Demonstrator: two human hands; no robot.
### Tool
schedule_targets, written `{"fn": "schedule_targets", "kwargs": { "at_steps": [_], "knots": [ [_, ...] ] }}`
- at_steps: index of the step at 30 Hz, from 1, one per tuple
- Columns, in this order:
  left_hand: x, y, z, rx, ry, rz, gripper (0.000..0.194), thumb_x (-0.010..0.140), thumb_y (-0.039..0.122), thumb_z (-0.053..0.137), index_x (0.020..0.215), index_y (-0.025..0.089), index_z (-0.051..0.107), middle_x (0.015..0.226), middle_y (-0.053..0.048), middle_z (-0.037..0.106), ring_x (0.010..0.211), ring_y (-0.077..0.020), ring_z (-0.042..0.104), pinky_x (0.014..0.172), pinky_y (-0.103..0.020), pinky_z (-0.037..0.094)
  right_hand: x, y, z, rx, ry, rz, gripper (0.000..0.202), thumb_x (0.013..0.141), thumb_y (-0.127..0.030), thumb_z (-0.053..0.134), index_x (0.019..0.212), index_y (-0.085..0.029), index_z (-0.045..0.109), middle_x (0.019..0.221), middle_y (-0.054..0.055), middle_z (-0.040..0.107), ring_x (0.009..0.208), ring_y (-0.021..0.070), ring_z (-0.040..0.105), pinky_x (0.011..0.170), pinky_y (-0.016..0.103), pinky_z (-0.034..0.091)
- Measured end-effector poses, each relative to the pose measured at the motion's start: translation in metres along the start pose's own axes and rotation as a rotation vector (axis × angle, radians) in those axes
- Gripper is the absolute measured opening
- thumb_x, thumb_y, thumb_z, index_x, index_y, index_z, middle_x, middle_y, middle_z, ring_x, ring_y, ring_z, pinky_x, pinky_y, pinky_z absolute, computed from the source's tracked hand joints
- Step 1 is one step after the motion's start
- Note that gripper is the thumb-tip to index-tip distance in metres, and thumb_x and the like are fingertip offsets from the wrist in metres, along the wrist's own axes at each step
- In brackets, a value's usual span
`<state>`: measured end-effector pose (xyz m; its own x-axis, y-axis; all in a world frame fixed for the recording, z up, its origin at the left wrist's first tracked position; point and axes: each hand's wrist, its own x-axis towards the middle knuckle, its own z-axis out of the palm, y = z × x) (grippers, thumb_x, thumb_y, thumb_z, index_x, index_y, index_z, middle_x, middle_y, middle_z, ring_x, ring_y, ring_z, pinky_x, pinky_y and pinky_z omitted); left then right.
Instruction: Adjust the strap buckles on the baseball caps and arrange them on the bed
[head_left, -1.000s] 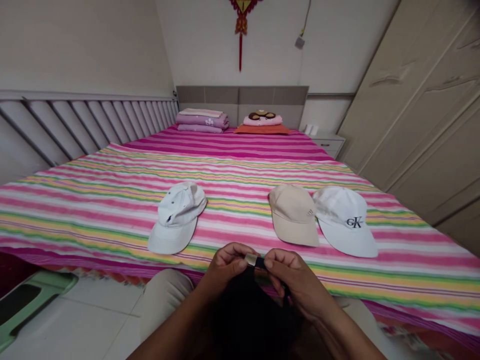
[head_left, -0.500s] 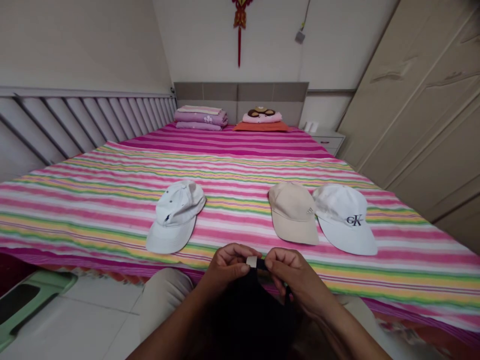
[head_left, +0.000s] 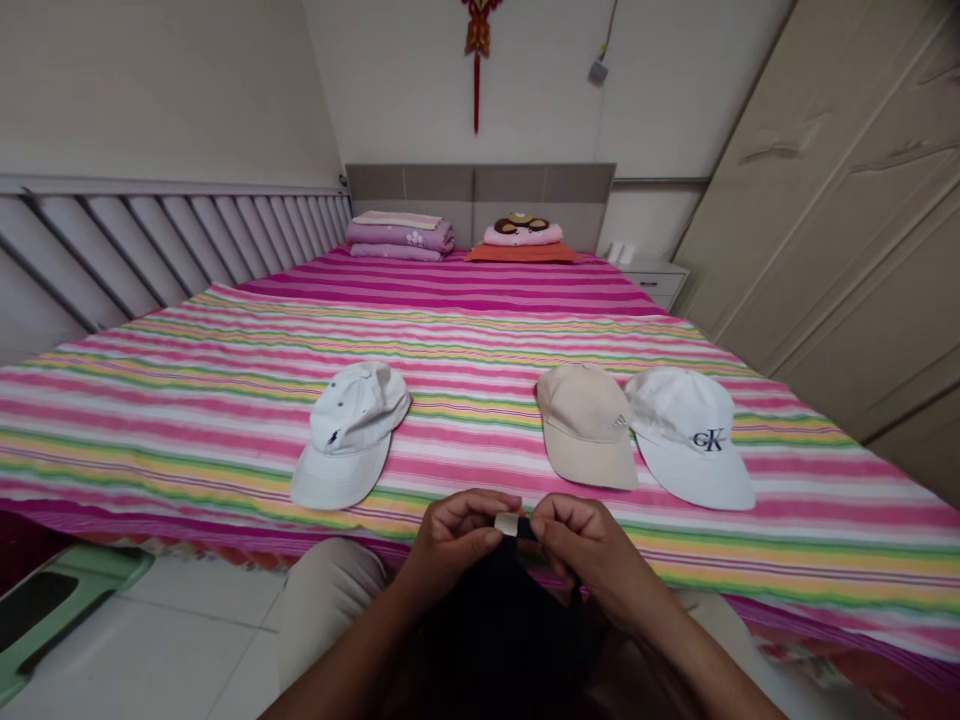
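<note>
A black cap [head_left: 510,630] hangs between my hands over my lap, at the bottom middle. My left hand [head_left: 459,540] pinches its strap beside a silver buckle [head_left: 507,523]. From the right, my right hand [head_left: 581,540] grips the black strap just past the buckle. On the bed ahead lie three more caps: a white cap with a small dark logo [head_left: 349,435] to the left, a beige cap [head_left: 587,425] right of the middle, and a white cap with CK letters [head_left: 691,438] touching its right side.
The bed's striped sheet [head_left: 465,400] spreads before my knees. Folded purple bedding [head_left: 401,236] and a pink pillow [head_left: 523,234] lie by the headboard [head_left: 540,190]. A green stool [head_left: 67,610] stands on the floor at the left.
The buckle shows slightly lower and a little further right between my fingers. Both hands keep their grip, and the caps on the bed have not moved.
</note>
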<state>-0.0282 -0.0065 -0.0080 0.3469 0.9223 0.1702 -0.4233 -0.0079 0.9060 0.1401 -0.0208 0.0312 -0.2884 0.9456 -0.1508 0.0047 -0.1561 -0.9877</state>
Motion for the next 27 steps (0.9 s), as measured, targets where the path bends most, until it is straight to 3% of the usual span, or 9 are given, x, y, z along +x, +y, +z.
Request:
{"fn": "schedule_targets", "kwargs": {
  "at_steps": [7, 21, 27],
  "knots": [
    [0.0004, -0.0018, 0.0013, -0.143, -0.061, -0.063, 0.022, 0.061, 0.017, 0.072, 0.082, 0.016, 0.066, 0.094, -0.008, 0.067, 0.083, -0.0152, 0.061, 0.076, -0.026, 0.044, -0.0036, 0.0044, 0.0038, 0.134, -0.007, 0.010, 0.024, 0.072, -0.037, 0.059, 0.066, -0.015, 0.054, 0.036, -0.010, 0.038, 0.029, 0.0016, 0.023, 0.032, 0.017, 0.012],
    [0.0012, -0.0041, -0.0014, -0.079, -0.040, -0.048, 0.016, 0.058, 0.014, 0.072, 0.073, 0.015, 0.066, 0.092, -0.008, 0.067, 0.079, -0.0159, 0.061, 0.072, -0.028, 0.045, -0.0052, 0.0050, 0.0098, 0.181, 0.012, 0.071, 0.026, 0.069, -0.036, 0.060, 0.057, -0.017, 0.048, 0.032, -0.010, 0.037, 0.030, 0.0032, 0.023, 0.035, 0.019, 0.014],
    [0.0018, -0.0055, -0.0026, -0.033, -0.021, -0.022, 0.018, 0.055, 0.012, 0.074, 0.071, 0.015, 0.067, 0.092, -0.009, 0.067, 0.086, -0.0197, 0.061, 0.079, -0.033, 0.044, -0.0058, 0.0037, 0.0092, 0.176, 0.038, 0.063, 0.026, 0.069, -0.037, 0.060, 0.057, -0.017, 0.049, 0.033, -0.009, 0.037, 0.030, 0.0033, 0.023, 0.034, 0.019, 0.013]
  ]
}}
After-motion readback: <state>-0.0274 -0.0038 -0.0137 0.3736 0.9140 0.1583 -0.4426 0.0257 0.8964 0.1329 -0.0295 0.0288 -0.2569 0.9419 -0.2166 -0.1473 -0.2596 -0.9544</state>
